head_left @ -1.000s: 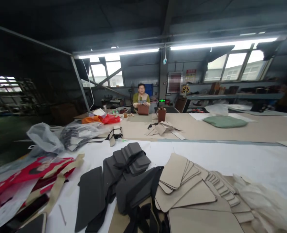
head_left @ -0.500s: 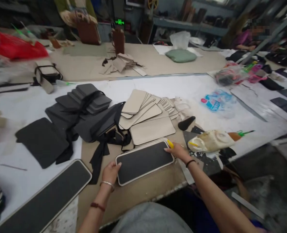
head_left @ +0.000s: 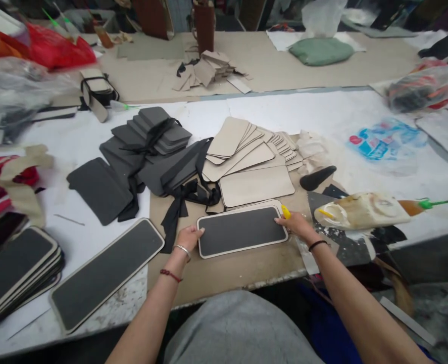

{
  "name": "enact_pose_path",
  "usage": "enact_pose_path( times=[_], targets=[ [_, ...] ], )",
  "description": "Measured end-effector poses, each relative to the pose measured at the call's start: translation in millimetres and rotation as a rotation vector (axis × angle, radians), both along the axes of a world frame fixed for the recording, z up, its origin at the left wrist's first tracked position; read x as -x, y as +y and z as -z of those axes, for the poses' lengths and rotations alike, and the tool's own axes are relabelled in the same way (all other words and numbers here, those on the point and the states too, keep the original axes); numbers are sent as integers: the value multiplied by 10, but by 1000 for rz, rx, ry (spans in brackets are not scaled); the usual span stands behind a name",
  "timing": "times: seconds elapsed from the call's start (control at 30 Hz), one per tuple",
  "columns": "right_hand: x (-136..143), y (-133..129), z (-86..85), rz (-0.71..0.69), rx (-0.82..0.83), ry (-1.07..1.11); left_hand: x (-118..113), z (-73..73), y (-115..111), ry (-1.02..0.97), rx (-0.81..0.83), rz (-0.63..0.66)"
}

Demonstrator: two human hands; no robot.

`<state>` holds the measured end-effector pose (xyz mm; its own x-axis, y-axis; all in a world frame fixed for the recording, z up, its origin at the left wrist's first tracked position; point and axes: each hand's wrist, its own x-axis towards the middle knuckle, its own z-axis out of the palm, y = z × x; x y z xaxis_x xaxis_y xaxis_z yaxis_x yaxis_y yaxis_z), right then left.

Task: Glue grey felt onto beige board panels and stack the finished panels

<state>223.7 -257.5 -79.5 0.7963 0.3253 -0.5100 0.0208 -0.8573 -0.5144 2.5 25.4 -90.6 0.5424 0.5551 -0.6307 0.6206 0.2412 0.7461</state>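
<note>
A dark grey rectangular panel with a beige border and rounded corners (head_left: 242, 231) lies at the table's front edge, slightly tilted in view. My left hand (head_left: 189, 239) pinches its left end, thumb on top. On the opposite end, my right hand (head_left: 298, 225) has its thumb on the grey face and fingers at the rim. A small yellow tool (head_left: 285, 212) sticks up from the right hand; its kind is hidden. Just behind the panel lie fanned beige pieces (head_left: 257, 185). A longer bordered panel (head_left: 108, 275) rests left of my left hand.
Tied dark grey pieces (head_left: 100, 189) and black strips (head_left: 184, 199) lie at the left behind the hands. A stack of bordered panels (head_left: 22, 273) is at far left. To the right are a glue-stained bottle (head_left: 363, 211) with a green nozzle and a black teardrop-shaped piece (head_left: 317, 177).
The camera view has shifted, so the table's things appear farther right and mostly higher. Both hands still grip the panel's ends, and it looks more level in view.
</note>
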Motion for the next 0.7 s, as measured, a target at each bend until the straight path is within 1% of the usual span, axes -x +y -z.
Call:
enact_pose_path(
  times=[0.13,0.47,0.7],
  targets=[
    [-15,6,-13,-15,-1,1,-7,-3,0,-13,41,-33],
    [-18,49,-92,49,73,10,-3,50,29,5,100,-47],
    [-22,67,-111,59,104,20,-9,38,33,7,159,-60]
  ],
)
